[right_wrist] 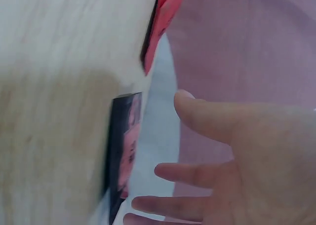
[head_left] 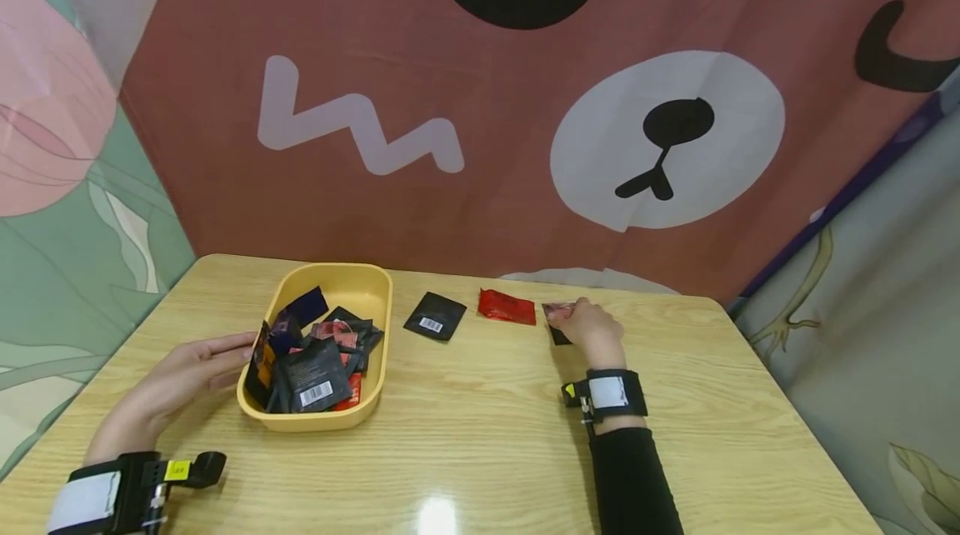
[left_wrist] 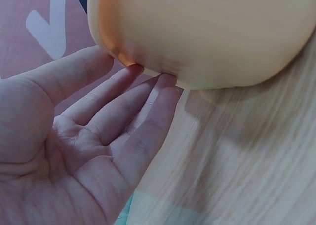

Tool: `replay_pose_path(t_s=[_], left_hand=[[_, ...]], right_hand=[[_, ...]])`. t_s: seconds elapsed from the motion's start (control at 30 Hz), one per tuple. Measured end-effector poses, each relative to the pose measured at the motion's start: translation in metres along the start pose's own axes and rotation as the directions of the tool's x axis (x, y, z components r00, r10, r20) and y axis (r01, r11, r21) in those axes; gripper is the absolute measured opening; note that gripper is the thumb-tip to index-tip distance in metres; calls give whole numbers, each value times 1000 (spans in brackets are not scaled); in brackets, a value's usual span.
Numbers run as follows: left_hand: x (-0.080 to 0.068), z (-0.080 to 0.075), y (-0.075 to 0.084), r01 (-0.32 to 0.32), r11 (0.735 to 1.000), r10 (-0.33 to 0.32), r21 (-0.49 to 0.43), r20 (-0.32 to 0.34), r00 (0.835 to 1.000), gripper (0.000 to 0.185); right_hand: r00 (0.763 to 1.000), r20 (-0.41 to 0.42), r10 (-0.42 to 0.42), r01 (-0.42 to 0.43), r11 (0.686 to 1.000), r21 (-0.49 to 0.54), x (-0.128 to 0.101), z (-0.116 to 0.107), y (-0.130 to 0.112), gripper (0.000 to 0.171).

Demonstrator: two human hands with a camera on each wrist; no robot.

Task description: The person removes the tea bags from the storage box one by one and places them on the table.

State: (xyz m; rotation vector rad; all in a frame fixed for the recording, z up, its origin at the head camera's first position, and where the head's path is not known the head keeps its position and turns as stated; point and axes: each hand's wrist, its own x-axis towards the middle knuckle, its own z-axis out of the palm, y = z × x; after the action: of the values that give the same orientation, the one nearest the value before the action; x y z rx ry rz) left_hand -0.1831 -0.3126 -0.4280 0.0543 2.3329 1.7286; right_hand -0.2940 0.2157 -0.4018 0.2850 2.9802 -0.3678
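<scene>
**Sachets laid out beside a yellow tray**

Starting at the left: left hand lying palm-up on the worktop, fingers straight and relaxed, tips touching the outer wall of the yellow tray, grasping nothing. Wearing a black wrist strap with a white band, low at the near-left edge.

Moving right: tray sitting on the worktop's left half, holding a loose heap of sachets, mostly black, some red, one showing a white barcode label.

Continuing right, past the tray: black sachet lying flat with a barcode facing up, then a red sachet just beside it, the two apart.

Further right: right hand resting over a dark sachet with a pinkish print, fingers loosely spread and released in the wrist view, close to that sachet's edge; touching or not, cannot tell. Sachet lying flat on the worktop, near the red one.

Behind everything: brown printed backdrop hanging along the far edge.
</scene>
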Motion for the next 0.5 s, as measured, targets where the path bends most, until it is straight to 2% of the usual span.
replay_pose_path(t_s=[0.1,0.23,0.37,0.5], left_hand=[[1,2,0,-9,1000,9,-6,-2,1000,61],[2,3,1,-23,1000,23,-15,-5,1000,60],[1,3,1,-17,1000,17,-2,-1,1000,60],[0,2,2,15,999,-15,33,-6,1000,61]], right_hand=[[999,-35,-14,15,999,34,-2,-5,-2,69],[992,-122,-34,45,995,88,-7,-12,-10,68],[972,-215,-93,115,989,93,-16,-17,-24,67],[940,-286,-183,211,975,69,-27,-20,-41,65]])
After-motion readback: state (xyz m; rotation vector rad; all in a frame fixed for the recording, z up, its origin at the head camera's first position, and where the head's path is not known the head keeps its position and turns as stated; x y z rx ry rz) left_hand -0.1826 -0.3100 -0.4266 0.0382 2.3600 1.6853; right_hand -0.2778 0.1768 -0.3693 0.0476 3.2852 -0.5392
